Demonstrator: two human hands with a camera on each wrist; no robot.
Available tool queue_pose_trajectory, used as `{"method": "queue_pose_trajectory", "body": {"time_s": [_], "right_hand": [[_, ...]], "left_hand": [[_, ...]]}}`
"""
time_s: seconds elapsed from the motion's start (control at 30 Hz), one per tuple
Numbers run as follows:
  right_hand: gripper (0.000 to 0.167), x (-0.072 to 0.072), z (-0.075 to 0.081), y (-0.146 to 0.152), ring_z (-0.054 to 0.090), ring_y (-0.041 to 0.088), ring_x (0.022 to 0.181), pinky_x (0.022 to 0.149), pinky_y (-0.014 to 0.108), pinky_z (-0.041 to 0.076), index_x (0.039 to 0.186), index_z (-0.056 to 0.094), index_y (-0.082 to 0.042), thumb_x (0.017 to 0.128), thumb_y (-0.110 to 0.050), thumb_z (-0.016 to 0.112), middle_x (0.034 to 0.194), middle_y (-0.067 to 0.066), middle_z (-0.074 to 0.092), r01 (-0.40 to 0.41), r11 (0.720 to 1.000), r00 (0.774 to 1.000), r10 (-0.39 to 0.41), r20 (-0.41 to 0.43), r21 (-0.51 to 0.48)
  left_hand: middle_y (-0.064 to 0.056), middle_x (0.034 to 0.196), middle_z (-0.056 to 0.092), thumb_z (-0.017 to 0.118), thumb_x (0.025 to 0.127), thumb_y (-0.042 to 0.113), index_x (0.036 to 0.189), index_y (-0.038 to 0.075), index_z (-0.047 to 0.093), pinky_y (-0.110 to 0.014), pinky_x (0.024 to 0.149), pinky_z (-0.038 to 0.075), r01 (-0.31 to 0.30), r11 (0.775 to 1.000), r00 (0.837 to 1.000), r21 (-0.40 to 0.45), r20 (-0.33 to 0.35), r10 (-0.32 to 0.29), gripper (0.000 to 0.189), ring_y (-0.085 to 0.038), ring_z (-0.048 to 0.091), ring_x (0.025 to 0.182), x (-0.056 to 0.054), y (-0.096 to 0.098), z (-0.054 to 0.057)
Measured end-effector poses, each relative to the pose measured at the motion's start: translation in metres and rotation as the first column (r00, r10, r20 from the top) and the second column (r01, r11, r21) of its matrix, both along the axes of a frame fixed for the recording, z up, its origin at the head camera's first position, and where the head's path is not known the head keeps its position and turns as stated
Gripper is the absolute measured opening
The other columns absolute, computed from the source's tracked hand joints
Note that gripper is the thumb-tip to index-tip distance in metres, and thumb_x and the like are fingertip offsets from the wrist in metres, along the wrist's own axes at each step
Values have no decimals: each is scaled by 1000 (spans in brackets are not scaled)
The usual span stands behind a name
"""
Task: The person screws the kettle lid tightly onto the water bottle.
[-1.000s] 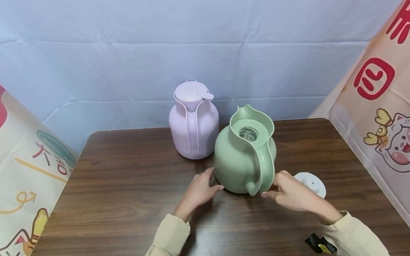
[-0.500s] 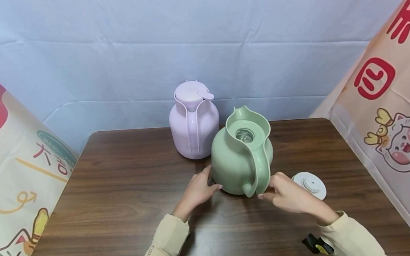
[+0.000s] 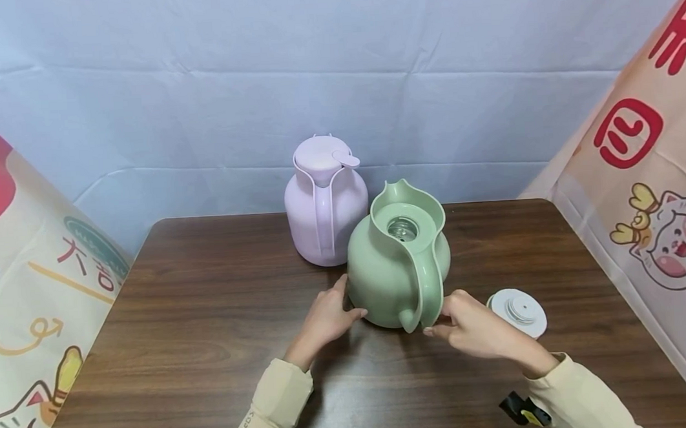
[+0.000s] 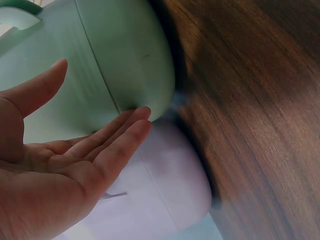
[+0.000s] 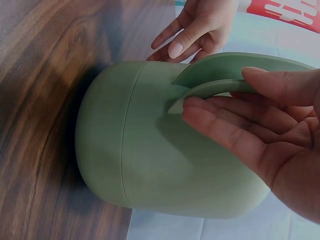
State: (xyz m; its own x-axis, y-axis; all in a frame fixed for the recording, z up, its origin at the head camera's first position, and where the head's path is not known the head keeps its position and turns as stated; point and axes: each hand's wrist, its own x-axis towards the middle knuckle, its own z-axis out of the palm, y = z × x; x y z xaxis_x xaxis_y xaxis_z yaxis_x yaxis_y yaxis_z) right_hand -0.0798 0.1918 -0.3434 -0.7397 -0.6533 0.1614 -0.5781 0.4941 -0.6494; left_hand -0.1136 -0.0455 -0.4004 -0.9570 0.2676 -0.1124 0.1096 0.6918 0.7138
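A light green vacuum jug stands upright on the wooden table, its top uncovered to show a round inner mouth. Its handle faces the front. My left hand is at the jug's lower left side, and the left wrist view shows extended fingers along its base with the thumb apart. On the other side, my right hand has nearly straight fingers against the lower handle, thumb near the handle's edge. Behind to the left stands a lilac vacuum jug with its lid on.
A white round stopper lies on the table to the right of my right hand. By the right sleeve is a small black and yellow object. Pale cloth hangs behind, and printed banners flank both sides.
The green jug has shifted left and slightly toward the front, its handle turning a little to face me. Both hands have moved left along with it. The lilac jug stays put.
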Motion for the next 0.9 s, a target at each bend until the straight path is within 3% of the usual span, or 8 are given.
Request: {"method": "queue_pose_trajectory", "body": {"time_s": [0.5, 0.9], "right_hand": [[17, 1, 2, -6, 43, -3, 56, 52, 19, 42, 74, 67, -13, 75, 4, 64, 63, -14, 55, -6, 1000, 1000, 6, 7, -4], [18, 0, 1, -10, 41, -2, 54, 50, 19, 40, 71, 65, -15, 75, 2, 64, 60, -12, 54, 7, 1000, 1000, -7, 18, -5]], "left_hand": [[-24, 125, 50, 70, 81, 23, 138, -7, 30, -44, 94, 38, -20, 1000, 999, 2, 31, 20, 76, -33, 47, 117, -2, -5, 0], [-24, 124, 51, 70, 80, 24, 137, -7, 31, -44, 93, 39, -14, 1000, 1000, -12, 7, 14, 76, -34, 48, 115, -3, -5, 2]]}}
